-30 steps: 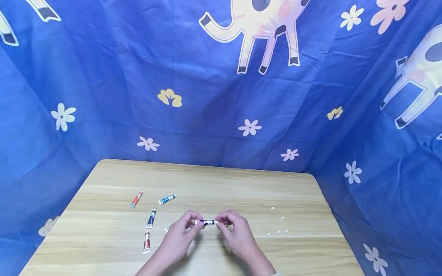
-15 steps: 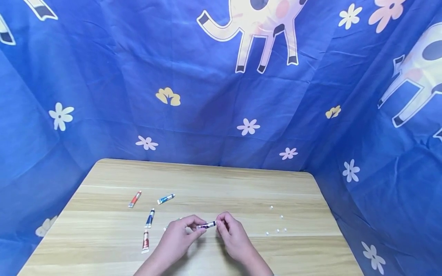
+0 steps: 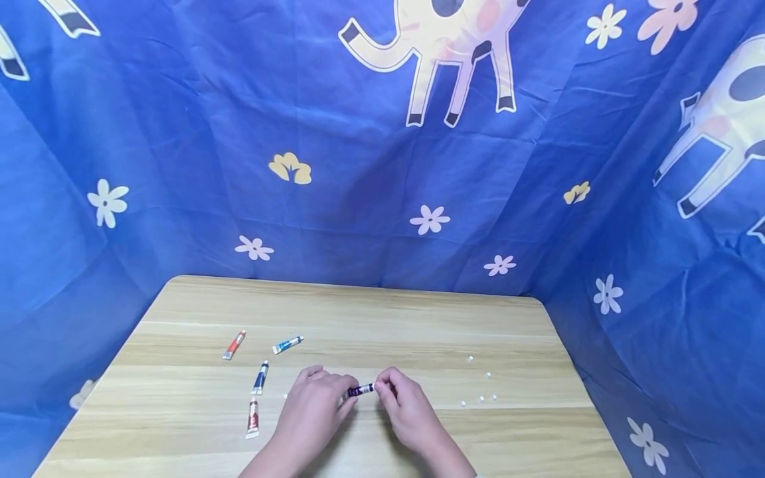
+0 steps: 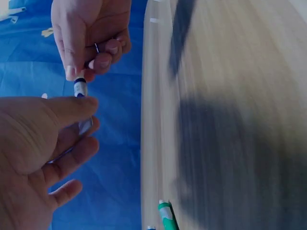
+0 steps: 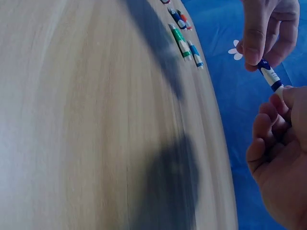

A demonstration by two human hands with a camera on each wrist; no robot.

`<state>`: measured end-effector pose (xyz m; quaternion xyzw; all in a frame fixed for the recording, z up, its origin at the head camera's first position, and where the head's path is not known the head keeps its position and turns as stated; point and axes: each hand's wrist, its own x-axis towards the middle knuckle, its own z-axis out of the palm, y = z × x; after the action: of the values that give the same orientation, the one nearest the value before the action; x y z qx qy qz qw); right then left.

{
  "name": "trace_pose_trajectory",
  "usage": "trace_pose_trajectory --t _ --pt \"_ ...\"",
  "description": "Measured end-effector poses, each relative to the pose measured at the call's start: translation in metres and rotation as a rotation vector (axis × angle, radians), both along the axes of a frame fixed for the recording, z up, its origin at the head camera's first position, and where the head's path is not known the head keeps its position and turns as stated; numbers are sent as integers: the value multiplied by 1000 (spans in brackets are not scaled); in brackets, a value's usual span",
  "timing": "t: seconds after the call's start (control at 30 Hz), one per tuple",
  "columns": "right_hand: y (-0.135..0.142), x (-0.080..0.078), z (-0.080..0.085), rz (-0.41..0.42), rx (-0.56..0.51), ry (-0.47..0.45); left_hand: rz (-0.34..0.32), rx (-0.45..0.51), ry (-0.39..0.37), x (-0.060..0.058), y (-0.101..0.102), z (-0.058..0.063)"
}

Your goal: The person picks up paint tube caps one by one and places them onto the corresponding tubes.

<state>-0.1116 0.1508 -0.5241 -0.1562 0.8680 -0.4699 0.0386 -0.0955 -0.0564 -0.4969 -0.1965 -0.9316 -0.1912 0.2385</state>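
The head view shows a purple tube (image 3: 362, 390) raised between a person's two hands, over the near middle of the surface (image 3: 406, 322). The left hand (image 3: 313, 406) pinches its body between thumb and fingers, the other fingers loosely bent in the left wrist view; the right hand (image 3: 411, 411) pinches the pale tip at the opposite end, its remaining fingers curled in. Whether that tip is a cap, and whether it has come loose, is hidden under the fingertips. On the surface to the left lie an orange-red tube (image 3: 234, 345), a light blue tube (image 3: 288, 344), a dark blue tube (image 3: 260, 378) and a red tube (image 3: 254, 418); a green tube (image 4: 168, 216), mostly covered by the left hand from above, shows clearly in both wrist views. Well apart on the right sit five small white pieces (image 3: 489, 376), probably caps. Five such pieces against five lying tubes suggests that those five have been dealt with and that the purple one is in progress, perhaps the last in sight. The bare ends of the lying tubes are too small to confirm this, and no sixth piece shows.
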Motion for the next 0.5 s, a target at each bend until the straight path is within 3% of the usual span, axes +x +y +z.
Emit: trace_pose_trajectory --t 0.07,0.13,0.37,0.5 --pt "3 -1 1 -16 4 10 -8 -18 8 -2 1 2" --pt "8 -2 1 -36 13 8 -9 -9 -48 -4 2 3" --pt "42 -7 0 -182 28 -12 -8 196 -402 -16 -4 -3" --pt "67 -8 -3 -323 4 -6 -12 274 -511 -27 -12 -7"
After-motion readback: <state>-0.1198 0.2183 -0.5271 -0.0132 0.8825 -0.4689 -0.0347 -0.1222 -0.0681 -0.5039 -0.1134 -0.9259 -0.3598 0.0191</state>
